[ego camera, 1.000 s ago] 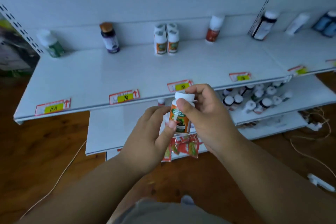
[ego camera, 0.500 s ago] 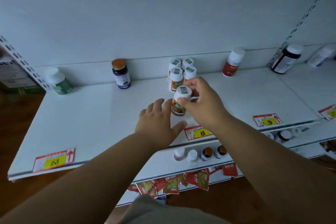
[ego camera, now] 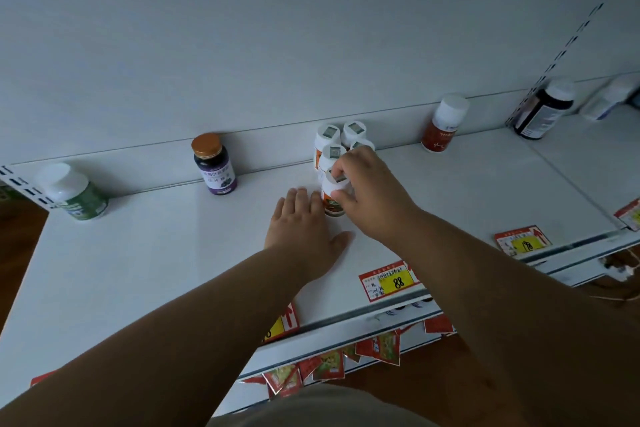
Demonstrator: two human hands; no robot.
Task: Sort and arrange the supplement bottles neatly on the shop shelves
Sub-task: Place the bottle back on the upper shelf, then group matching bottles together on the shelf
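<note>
Head view: right hand (ego camera: 372, 189) pinches an orange-label bottle (ego camera: 333, 199), upright on the shelf (ego camera: 156, 253), just in front of a cluster of like bottles (ego camera: 337, 144). Left hand (ego camera: 304, 229) lies flat, fingers straight, beside it. Purple bottle (ego camera: 214, 165) stands left.

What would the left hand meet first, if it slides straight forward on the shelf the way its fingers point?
Probably nothing at first: the left hand lies flat, just left of the orange-labelled bottle that the right hand grips. Further on stands the back wall. Depth is unclear; it may brush that bottle.
</note>
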